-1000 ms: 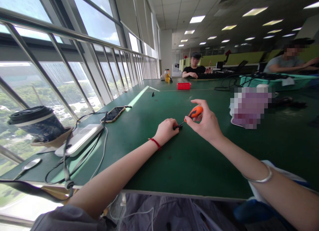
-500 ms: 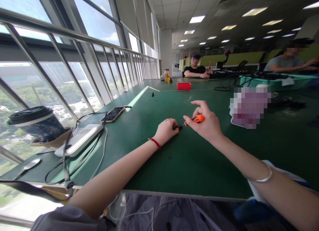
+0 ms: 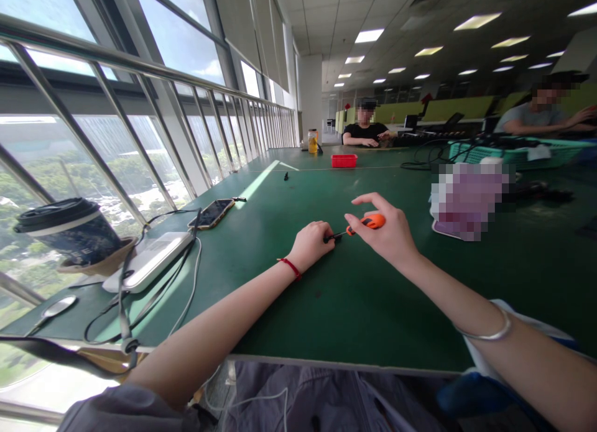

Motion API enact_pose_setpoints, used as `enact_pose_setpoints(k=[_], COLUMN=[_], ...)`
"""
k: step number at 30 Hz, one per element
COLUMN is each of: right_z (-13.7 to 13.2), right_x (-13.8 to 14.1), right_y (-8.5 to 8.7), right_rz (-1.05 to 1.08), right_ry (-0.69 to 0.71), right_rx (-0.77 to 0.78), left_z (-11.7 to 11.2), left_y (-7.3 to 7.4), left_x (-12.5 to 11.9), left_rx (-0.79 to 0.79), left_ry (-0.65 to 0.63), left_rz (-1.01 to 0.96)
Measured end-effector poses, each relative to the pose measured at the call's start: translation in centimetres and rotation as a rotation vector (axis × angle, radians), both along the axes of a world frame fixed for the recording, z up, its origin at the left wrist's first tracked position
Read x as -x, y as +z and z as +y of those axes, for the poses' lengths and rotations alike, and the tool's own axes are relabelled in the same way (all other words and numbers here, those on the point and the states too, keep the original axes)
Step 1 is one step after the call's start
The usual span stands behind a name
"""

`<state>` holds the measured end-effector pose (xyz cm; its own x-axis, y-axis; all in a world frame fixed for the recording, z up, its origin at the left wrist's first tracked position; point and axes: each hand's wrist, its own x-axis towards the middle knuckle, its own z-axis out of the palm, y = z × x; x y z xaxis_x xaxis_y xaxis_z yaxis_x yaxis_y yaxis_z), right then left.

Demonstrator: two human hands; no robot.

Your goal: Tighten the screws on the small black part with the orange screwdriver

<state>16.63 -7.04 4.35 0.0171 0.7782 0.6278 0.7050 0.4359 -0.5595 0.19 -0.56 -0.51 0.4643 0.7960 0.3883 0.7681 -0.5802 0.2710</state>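
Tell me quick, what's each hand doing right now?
Left hand: closed, holding a small black part, mostly hidden by the fingers.
Right hand: holding an orange-and-black-handled screwdriver, index finger stretched out.

Head-worn view, forward and down

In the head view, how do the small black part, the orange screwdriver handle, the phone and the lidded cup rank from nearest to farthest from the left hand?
From the left hand:
1. Small black part: at its fingers.
2. Orange screwdriver handle: just right.
3. Phone: left, on the table.
4. Lidded cup: far left, by the railing.
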Motion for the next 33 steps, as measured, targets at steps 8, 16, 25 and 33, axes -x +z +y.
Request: enact_pose_setpoints(k=[8, 16, 25, 33], right_z=[0.25, -0.21, 0.14, 0.14], right_x=[-0.03, 0.36, -0.11, -0.04], right_y=[-0.30, 0.01, -0.26, -0.24], right_rz=[0.016, 0.013, -0.008, -0.015], right_ry=[0.003, 0.006, -0.003, 0.030], right_rx=[-0.088, 0.003, -0.046, -0.142], left_z=[-0.09, -0.11, 0.05, 0.00], left_y=[0.16, 0.17, 0.01, 0.05], left_x=[-0.05, -0.01, -0.01, 0.05], left_rx=[0.014, 0.010, 0.002, 0.004], left_ry=[0.010, -0.001, -0.005, -0.004], left_rz=[0.011, 0.006, 0.003, 0.000])
